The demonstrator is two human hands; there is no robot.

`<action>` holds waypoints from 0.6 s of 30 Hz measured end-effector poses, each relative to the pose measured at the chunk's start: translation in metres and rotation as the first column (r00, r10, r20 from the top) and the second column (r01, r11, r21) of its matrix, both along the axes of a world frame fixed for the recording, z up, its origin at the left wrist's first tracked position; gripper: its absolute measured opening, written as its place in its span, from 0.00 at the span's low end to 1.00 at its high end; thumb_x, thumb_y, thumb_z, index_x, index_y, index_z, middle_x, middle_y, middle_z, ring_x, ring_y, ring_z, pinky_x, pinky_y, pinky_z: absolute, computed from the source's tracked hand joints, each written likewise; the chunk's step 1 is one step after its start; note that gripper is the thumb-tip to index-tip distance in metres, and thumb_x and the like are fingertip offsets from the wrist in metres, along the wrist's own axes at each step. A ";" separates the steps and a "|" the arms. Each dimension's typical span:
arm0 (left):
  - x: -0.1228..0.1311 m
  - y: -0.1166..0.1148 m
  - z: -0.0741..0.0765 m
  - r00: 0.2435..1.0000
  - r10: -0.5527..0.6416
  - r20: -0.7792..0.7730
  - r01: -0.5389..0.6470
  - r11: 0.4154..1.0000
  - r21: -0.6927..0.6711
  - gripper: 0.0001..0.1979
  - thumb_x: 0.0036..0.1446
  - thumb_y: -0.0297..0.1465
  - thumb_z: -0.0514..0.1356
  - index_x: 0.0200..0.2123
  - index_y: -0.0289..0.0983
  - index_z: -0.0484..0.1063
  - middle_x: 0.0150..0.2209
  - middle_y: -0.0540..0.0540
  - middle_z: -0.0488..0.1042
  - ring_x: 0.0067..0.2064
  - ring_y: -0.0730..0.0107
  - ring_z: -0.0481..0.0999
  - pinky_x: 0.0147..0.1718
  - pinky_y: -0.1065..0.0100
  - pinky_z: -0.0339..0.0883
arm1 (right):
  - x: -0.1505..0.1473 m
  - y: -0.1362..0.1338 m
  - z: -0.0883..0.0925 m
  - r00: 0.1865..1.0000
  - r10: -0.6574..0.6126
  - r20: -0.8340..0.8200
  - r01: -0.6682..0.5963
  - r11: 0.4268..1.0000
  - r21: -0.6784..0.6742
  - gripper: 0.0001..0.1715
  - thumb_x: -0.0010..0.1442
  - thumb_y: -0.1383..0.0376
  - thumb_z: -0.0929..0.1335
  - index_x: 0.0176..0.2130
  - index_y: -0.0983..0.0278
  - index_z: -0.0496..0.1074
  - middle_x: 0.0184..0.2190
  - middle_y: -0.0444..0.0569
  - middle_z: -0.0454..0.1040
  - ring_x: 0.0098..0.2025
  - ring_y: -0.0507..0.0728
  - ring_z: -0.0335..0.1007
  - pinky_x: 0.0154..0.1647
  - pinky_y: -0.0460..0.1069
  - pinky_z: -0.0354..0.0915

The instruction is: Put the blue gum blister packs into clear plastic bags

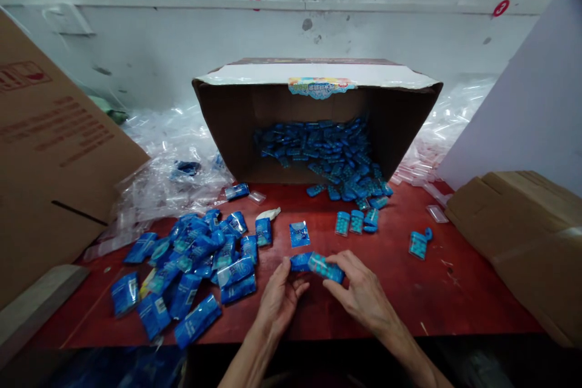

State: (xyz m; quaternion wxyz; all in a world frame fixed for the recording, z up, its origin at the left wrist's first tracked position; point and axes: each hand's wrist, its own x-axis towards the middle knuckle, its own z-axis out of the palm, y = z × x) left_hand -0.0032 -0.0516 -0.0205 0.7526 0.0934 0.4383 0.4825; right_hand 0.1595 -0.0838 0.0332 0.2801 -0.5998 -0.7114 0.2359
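My left hand (282,292) pinches a blue printed sleeve (300,262) near the table's front edge. In my right hand (359,285), a small clear box of turquoise pellets with a blue cap (321,267) lies on its side. Its far end meets the sleeve; whether it is inside cannot be made out. Just beyond them a flat blue wrapper (299,234) lies on the red table (391,291). Similar pellet boxes (342,223) stand behind my right hand, and one with its lid up (418,244) is farther right.
A pile of blue wrapped packs (195,254) spreads at the left. An open cardboard box (218,127) on its side spills many pellet boxes (336,151). Clear plastic pieces (159,176) heap behind the pile. Brown cartons (522,236) flank the right and left (54,151).
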 end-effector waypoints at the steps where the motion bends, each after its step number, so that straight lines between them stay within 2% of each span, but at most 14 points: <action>1: 0.000 0.000 0.001 1.000 0.000 0.000 0.000 1.000 0.012 0.09 0.47 0.32 0.59 0.33 0.34 0.68 0.28 0.45 0.75 0.26 0.69 0.74 0.21 0.72 0.68 | 0.000 -0.001 0.001 1.000 -0.007 -0.007 0.007 1.000 -0.014 0.12 0.52 0.65 0.63 0.40 0.59 0.66 0.33 0.45 0.67 0.36 0.55 0.64 0.36 0.48 0.60; 7: -0.001 -0.003 0.002 1.000 0.002 -0.016 -0.002 0.999 0.049 0.10 0.47 0.33 0.59 0.32 0.34 0.67 0.27 0.46 0.75 0.27 0.68 0.75 0.22 0.71 0.68 | 0.000 -0.005 0.003 1.000 -0.004 -0.021 0.003 0.999 -0.038 0.12 0.51 0.65 0.63 0.39 0.60 0.66 0.33 0.45 0.67 0.36 0.54 0.65 0.36 0.47 0.60; 14: -0.001 -0.005 0.005 0.998 0.009 -0.058 0.001 0.986 0.165 0.09 0.46 0.34 0.60 0.31 0.36 0.66 0.28 0.48 0.75 0.29 0.69 0.74 0.23 0.72 0.67 | -0.002 -0.009 0.005 1.000 -0.012 -0.016 0.011 0.998 -0.060 0.12 0.52 0.65 0.63 0.40 0.59 0.65 0.34 0.45 0.67 0.35 0.54 0.65 0.34 0.47 0.62; 18: -0.001 -0.004 0.008 0.992 -0.006 -0.126 0.026 0.987 0.160 0.10 0.45 0.35 0.60 0.28 0.36 0.65 0.24 0.51 0.72 0.26 0.72 0.73 0.21 0.73 0.66 | 0.001 -0.008 0.003 0.997 0.060 0.052 -0.062 0.998 0.032 0.15 0.52 0.67 0.64 0.42 0.59 0.65 0.36 0.46 0.66 0.38 0.55 0.64 0.37 0.49 0.63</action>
